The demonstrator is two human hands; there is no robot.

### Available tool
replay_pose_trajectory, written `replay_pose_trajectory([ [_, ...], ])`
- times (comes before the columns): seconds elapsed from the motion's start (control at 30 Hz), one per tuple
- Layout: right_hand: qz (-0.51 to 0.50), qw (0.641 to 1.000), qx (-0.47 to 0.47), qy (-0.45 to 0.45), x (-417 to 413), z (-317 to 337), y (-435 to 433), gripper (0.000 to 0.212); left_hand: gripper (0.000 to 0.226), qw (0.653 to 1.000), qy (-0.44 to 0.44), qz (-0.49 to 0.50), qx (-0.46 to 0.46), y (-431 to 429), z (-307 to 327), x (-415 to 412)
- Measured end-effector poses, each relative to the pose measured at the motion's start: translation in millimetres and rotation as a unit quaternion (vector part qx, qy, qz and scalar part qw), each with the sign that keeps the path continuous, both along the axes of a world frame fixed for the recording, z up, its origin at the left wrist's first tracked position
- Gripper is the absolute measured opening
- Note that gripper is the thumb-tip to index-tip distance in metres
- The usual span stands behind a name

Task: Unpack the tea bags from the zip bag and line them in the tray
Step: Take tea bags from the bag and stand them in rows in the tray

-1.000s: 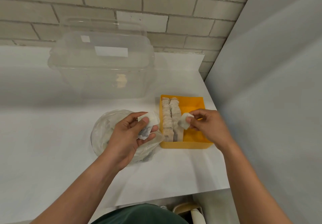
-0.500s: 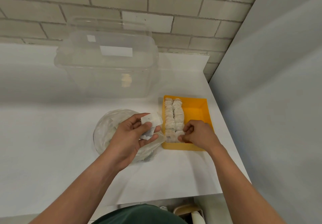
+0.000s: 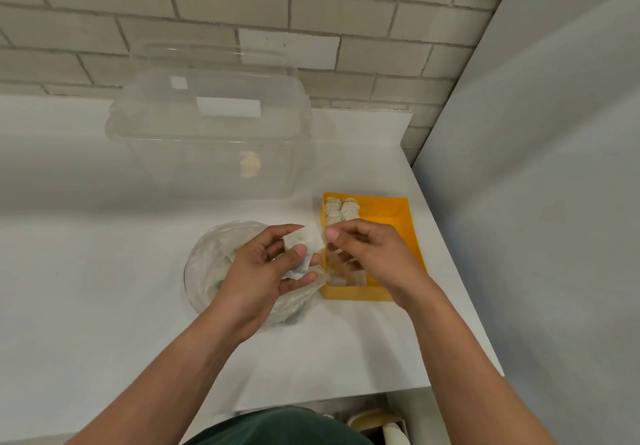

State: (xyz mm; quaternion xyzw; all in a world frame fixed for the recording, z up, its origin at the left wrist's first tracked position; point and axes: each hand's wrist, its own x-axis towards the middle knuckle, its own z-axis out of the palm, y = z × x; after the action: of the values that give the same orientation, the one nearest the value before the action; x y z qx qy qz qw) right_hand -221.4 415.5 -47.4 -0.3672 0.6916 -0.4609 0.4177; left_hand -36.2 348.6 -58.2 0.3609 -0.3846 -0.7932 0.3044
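Left hand [image 3: 259, 271] is over the zip bag [image 3: 211, 264], thumb and fingers clamped on a few loose tea bags [image 3: 298, 268]. Right hand [image 3: 374, 257] is right beside it with fingers curled, thumb and forefinger pinching the right edge of the top tea bag [image 3: 304, 238] (contact is at the corner, partly hidden). Zip bag lies crumpled on the white table [image 3: 104, 289], just left of the yellow tray [image 3: 398, 223]. Tray holds two rows of tea bags [image 3: 341, 211], standing on edge along its left wall; the near end is hidden by the right hand. Clear plastic box [image 3: 214, 140] sits behind, by the brick wall [image 3: 346, 12].
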Motion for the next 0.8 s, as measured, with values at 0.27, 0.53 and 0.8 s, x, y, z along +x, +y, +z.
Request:
replay_pose_trajectory([
  [0.27,-0.011,0.990,-0.044,0.131,5.1,2.2,-3.1,0.006,0.023,0.999,-0.007,-0.030,0.028,0.6,1.5,-3.1],
  [0.53,0.019,0.992,-0.072,0.102,7.8,9.3,-0.7,0.006,0.017,1.000,-0.009,-0.012,0.015,4.9,-1.1,-6.5],
  [0.8,-0.065,0.983,-0.093,0.147,-26.2,5.0,6.8,0.002,0.036,1.000,-0.018,0.000,0.016,0.8,-5.7,-5.3],
])
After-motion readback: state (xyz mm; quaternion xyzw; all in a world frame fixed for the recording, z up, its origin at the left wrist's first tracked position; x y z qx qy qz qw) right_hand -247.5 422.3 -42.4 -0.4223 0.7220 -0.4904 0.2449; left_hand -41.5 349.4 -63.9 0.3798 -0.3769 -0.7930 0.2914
